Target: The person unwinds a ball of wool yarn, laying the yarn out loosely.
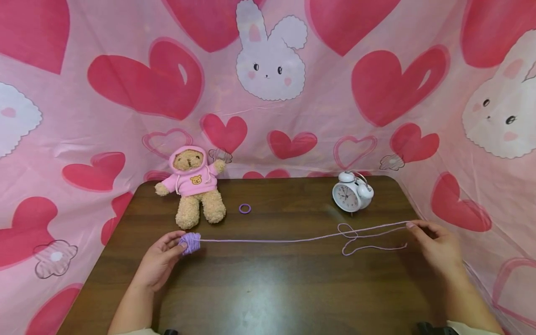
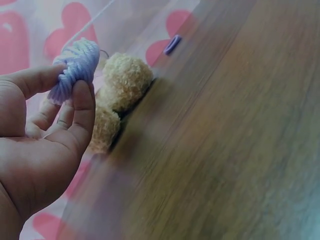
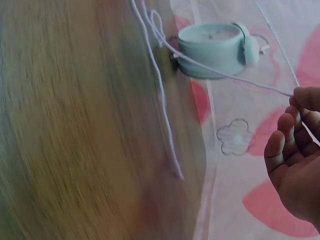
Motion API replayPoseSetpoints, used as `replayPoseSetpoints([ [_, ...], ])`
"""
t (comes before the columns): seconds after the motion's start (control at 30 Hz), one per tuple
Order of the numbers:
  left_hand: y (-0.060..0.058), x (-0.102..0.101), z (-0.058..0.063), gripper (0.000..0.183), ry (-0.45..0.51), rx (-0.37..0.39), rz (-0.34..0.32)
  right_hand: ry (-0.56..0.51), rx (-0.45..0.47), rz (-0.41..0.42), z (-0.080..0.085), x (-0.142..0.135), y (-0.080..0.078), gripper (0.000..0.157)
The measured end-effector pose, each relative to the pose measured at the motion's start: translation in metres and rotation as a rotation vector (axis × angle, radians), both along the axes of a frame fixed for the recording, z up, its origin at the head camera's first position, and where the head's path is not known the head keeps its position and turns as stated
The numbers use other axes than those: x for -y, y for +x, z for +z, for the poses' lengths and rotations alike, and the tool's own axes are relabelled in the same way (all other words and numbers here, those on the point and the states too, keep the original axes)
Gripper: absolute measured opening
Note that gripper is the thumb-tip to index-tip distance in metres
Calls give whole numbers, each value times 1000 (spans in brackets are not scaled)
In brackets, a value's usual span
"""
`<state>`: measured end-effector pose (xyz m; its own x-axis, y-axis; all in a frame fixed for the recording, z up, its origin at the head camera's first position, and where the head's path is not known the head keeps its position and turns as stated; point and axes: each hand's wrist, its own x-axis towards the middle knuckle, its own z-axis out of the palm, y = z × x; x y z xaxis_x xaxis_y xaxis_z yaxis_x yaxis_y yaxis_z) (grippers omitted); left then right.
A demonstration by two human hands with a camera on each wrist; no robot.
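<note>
A small wound bundle of lilac yarn [image 1: 190, 243] is pinched between the thumb and fingers of my left hand [image 1: 161, 258], over the table's left side. From it a strand of yarn [image 1: 268, 241] stretches across to my right hand [image 1: 439, 246], which pinches it between thumb and fingertip at the far right. Beyond that pinch the loose yarn end [image 1: 372, 247] loops back and lies on the table. The left wrist view shows the bundle [image 2: 75, 70] with its wraps side by side. In the right wrist view, the yarn [image 3: 235, 78] runs into the pinching fingertips.
A teddy bear [image 1: 196, 184] in a pink hoodie sits at the back left of the brown table [image 1: 259, 288]. Near it lies a purple ring [image 1: 244, 208]. A white twin-bell alarm clock [image 1: 351, 193] stands at the back right. Pink heart-print cloth [image 1: 268, 116] hangs behind and beside the table.
</note>
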<state>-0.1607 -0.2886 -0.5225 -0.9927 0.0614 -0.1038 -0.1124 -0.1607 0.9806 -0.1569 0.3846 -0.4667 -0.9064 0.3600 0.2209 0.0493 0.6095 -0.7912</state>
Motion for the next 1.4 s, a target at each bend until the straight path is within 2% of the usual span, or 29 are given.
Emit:
replayPoseSetpoints([
  [0.17,3,6,-1,26,23,-23,4,-30,-50,-20,1,-16,1,16],
  [0.3,4,9,0,26,22,-28,7,-41,-15,-43,2,-27,5,7],
  [0.47,6,12,1,27,0,-20,6,-109,26,-55,3,-36,8,15],
  [0.67,9,17,1,27,-3,-16,11,-252,29,-23,3,-42,10,12],
  [0.77,10,20,0,27,-10,-12,23,-279,32,-27,2,-44,12,13],
  [0.83,11,23,0,26,-12,-11,30,-272,29,-32,1,-45,12,14],
  [0.93,12,26,0,25,-3,-17,34,-200,12,-36,-4,-48,11,12],
  [1.07,13,27,-1,26,18,-35,30,-38,12,-32,-14,-53,10,8],
  [1.17,13,27,-2,26,20,-38,28,38,41,-24,-20,-55,9,9],
  [1.3,13,27,-2,26,21,-40,17,44,84,5,-27,-55,8,18],
  [1.4,13,27,-3,26,27,-46,12,89,108,29,-31,-55,8,33],
])
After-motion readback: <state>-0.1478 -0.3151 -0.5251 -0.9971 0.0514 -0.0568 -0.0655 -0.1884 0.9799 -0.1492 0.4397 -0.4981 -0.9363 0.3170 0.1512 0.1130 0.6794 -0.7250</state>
